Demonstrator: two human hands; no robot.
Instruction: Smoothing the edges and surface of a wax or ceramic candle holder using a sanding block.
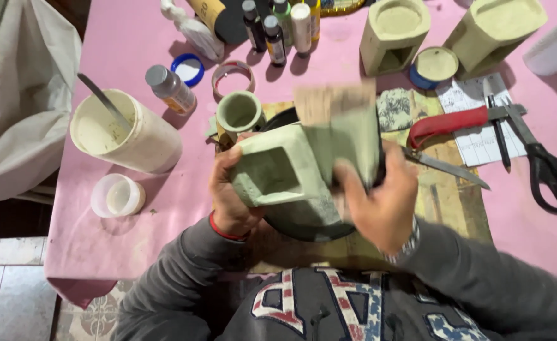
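Both hands up over the bench (133,38), which has a pink cover. My left hand (231,196) is curled around the near side of a pale green square-mouthed cast block (272,173), fingers closed on its edge, opening tilted toward the camera. My right hand (379,202) is closed on a folded sheet of sandpaper (341,126), pressed flat against the block's right face; motion blur there, so I cannot tell the exact finger placement.

Directly under the hands: a dark round bowl (310,230) on a wooden board (443,196). Just beyond the left hand, a small green cup (239,113). Farther left, a white tub (127,132) with a metal spatula (101,98) standing in it, and a small clear lid (117,196). Right of the right hand: a red-handled knife (449,123), then black scissors (544,164). Far side: two more cast blocks (395,31), small paint bottles (278,28).
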